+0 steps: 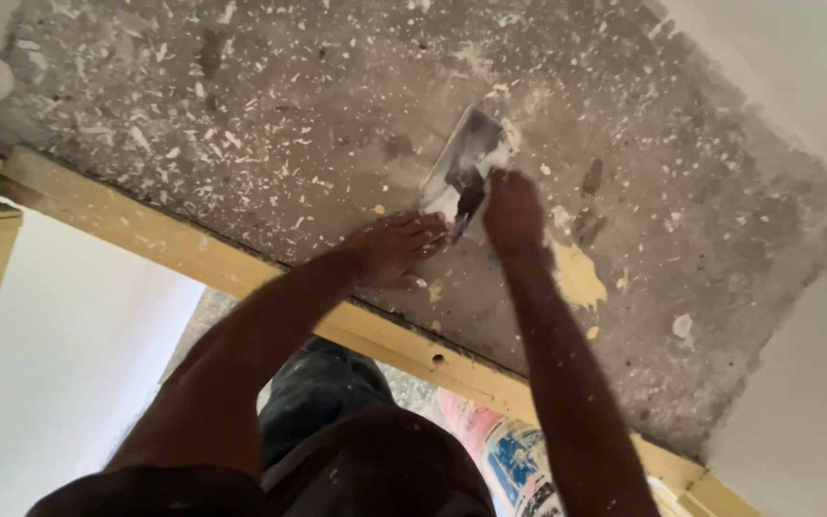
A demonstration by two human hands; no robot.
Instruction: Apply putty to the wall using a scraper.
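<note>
A metal scraper blade (463, 165), smeared with white filler, lies flat against a rough grey concrete floor (270, 115) speckled with white flecks. My right hand (513, 213) grips the scraper's handle from the right side. My left hand (396, 249) presses its fingers against the blade's near edge and the floor beside it. Both forearms reach forward from the bottom of the view.
A pale wooden threshold strip (193, 254) runs diagonally below the concrete. White walls (796, 86) border the right side. Yellowish patches (576, 278) mark the floor by my right wrist. A pink and blue printed sack (504, 450) lies near my knees.
</note>
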